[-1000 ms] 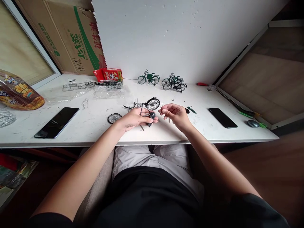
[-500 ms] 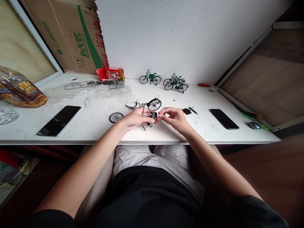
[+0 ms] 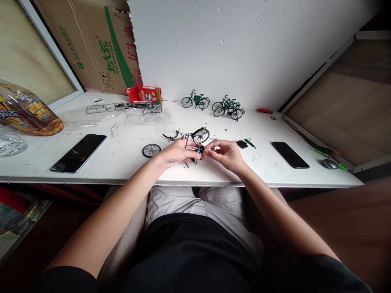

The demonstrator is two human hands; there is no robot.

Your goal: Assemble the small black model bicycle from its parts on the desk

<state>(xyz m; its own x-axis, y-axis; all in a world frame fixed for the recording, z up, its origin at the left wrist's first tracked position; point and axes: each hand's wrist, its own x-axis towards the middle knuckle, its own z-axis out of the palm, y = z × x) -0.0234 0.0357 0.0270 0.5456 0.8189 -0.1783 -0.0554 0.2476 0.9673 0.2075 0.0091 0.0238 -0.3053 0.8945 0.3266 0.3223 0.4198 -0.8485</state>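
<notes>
A model bicycle [image 3: 201, 134], with its rear wheel mounted and its front end lacking a wheel, extends beyond the fingers of my left hand [image 3: 180, 154]. That hand is closed on it, thumb pressed by a small black-and-silver part [image 3: 199, 154] at the near side. My right hand [image 3: 224, 154] meets this part from the right with thumb and forefinger pinched together. Whatever lies between those fingertips is too small to make out. A loose spoked wheel [image 3: 151, 150] rests flat on the table, left of my left hand.
Assembled model bicycles [image 3: 195, 99] stand along the back wall. Part frames [image 3: 137, 106], plastic wrap and a red box [image 3: 149, 94] lie back left. Phones [image 3: 78, 152] flank my arms. A bottle [image 3: 29, 110] lies far left; small dark parts [image 3: 242, 144] sit beyond my right hand.
The whole view has shifted slightly, so the table's things appear a little further right. Both hands keep nearly the same pose, and the small black-and-silver part has tilted slightly.
</notes>
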